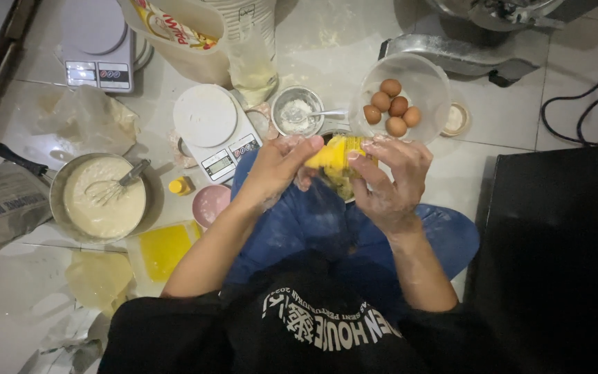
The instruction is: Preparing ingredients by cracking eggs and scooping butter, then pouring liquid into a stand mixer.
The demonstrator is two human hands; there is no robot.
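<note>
I sit on a tiled floor and hold a small yellow packet (333, 154) between both hands above my lap. My left hand (276, 168) grips its left end, thumb on top. My right hand (390, 181), dusted with flour, pinches its right side. Under the packet a bowl is partly hidden. Just beyond my hands stand a clear plastic tub of brown eggs (390, 105) and a small metal bowl of white powder (297, 111) with a spoon in it.
A pan of pale batter with a whisk (102, 196) sits at the left, beside a white kitchen scale (214, 129), a small yellow bottle (179, 185) and a pink cup (210, 203). A second scale (97, 46), a big plastic container (202, 34) and a dark box (555, 249) surround me.
</note>
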